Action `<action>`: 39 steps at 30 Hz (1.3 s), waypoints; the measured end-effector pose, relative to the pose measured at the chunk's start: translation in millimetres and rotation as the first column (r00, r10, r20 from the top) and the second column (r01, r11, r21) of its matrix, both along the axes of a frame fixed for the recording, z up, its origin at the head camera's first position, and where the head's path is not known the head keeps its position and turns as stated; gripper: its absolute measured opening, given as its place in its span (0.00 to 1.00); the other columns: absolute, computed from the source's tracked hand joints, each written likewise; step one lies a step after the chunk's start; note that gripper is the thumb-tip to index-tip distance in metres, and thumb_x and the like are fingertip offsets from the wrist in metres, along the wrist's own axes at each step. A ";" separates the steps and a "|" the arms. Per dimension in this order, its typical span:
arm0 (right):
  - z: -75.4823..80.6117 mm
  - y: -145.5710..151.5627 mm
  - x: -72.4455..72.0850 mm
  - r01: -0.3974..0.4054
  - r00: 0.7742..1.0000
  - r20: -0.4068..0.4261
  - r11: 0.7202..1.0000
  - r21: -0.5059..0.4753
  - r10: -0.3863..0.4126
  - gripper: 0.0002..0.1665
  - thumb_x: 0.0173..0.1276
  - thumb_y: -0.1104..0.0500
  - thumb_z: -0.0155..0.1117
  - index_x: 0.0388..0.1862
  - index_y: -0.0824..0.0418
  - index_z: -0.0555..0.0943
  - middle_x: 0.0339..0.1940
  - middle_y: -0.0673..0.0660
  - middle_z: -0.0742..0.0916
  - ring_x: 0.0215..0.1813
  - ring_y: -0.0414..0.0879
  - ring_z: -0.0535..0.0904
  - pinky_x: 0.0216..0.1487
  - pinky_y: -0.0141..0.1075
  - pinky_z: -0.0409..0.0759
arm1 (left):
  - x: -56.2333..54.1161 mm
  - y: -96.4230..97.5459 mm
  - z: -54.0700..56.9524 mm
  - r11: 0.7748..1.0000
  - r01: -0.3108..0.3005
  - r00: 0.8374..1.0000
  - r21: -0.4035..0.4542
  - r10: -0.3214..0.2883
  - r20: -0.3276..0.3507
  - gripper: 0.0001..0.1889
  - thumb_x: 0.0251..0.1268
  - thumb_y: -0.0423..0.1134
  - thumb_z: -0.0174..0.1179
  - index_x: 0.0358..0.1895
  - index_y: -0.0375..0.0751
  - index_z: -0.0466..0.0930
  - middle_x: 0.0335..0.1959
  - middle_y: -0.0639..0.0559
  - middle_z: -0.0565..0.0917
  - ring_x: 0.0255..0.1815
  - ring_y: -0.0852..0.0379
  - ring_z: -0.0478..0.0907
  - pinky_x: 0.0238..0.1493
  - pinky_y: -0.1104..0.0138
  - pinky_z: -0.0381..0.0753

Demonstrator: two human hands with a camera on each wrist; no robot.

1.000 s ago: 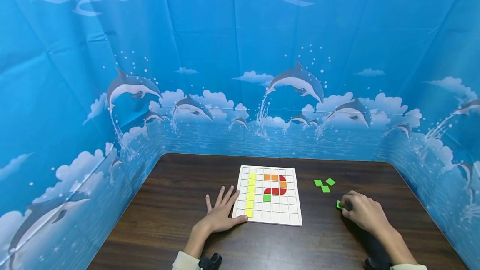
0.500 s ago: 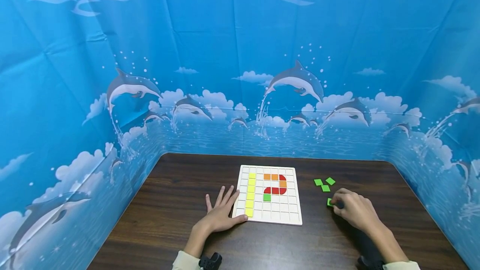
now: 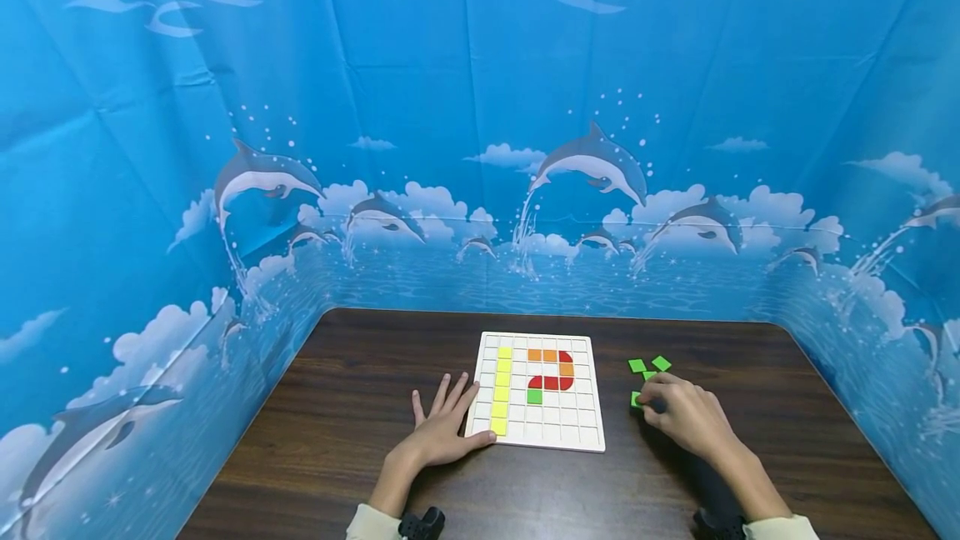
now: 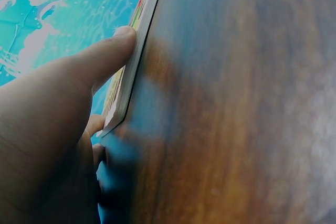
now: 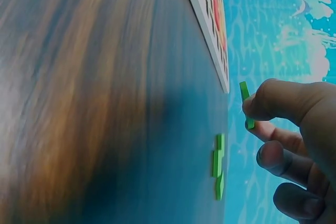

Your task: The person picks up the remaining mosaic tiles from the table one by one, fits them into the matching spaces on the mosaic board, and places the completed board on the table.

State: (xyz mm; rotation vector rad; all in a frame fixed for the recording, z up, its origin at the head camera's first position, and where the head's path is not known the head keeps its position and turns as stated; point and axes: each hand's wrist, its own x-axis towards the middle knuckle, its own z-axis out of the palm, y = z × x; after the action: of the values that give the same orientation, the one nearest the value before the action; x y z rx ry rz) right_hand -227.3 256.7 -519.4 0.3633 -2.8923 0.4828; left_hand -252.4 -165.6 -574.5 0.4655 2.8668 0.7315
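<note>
Left hand (image 3: 441,432), well left of the grip: fingers spread, thumb at the board's near edge.
Board (image 3: 555,433), left of the grip: bears yellow strip (image 3: 502,390) and red pieces (image 3: 550,382); right edge faces the grip, a strip of wood between.
Green tile (image 5: 243,88): pinched in the fingertips of the right hand (image 3: 688,417), nearer the board than a moment ago (carry apparently well along).
Loose green tiles (image 3: 637,365), three: just beyond the grip.
Table (image 3: 795,407): open room rightward; far edge well beyond the grip.
</note>
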 end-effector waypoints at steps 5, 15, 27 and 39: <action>1.7 -9.2 -2.6 -0.018 1.000 -0.025 1.000 -0.006 0.018 0.06 0.61 0.60 0.80 0.35 0.49 0.92 0.49 0.53 0.91 0.36 0.45 0.86 0.25 0.36 0.73 | -1.8 0.0 -5.3 1.000 -0.009 1.000 -0.006 0.009 -0.007 0.55 0.63 0.80 0.58 0.88 0.57 0.55 0.91 0.52 0.48 0.92 0.41 0.33 0.75 0.25 0.14; 2.4 -25.2 -6.7 -0.073 0.994 -0.083 0.997 -0.026 0.071 0.07 0.60 0.60 0.81 0.36 0.49 0.93 0.43 0.46 0.90 0.38 0.43 0.87 0.27 0.36 0.77 | -0.2 0.0 -1.9 1.000 -0.012 1.000 0.000 0.012 -0.003 0.54 0.63 0.78 0.60 0.88 0.56 0.55 0.91 0.51 0.49 0.92 0.41 0.32 0.75 0.26 0.12; 6.1 -53.1 -9.3 -0.122 0.987 -0.111 0.990 -0.067 0.115 0.07 0.61 0.62 0.82 0.37 0.50 0.94 0.44 0.46 0.90 0.34 0.39 0.82 0.25 0.30 0.68 | 0.9 0.4 2.9 1.000 0.007 1.000 0.004 -0.007 -0.001 0.54 0.65 0.79 0.57 0.88 0.56 0.54 0.91 0.49 0.48 0.92 0.39 0.32 0.75 0.25 0.13; 2.5 -79.8 -12.2 -0.155 0.983 -0.110 0.986 -0.067 0.147 0.06 0.61 0.61 0.81 0.33 0.48 0.94 0.43 0.46 0.91 0.30 0.36 0.78 0.23 0.28 0.64 | -0.4 0.5 -2.0 1.000 -0.003 1.000 0.005 0.003 -0.012 0.54 0.64 0.78 0.59 0.88 0.55 0.55 0.91 0.51 0.49 0.92 0.41 0.33 0.75 0.25 0.14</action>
State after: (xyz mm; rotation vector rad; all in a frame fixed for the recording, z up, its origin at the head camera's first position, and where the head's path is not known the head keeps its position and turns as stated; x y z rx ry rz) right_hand -239.4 176.9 -516.9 0.5809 -2.7489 0.5763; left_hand -252.9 -165.2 -576.5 0.4681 2.8784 0.7395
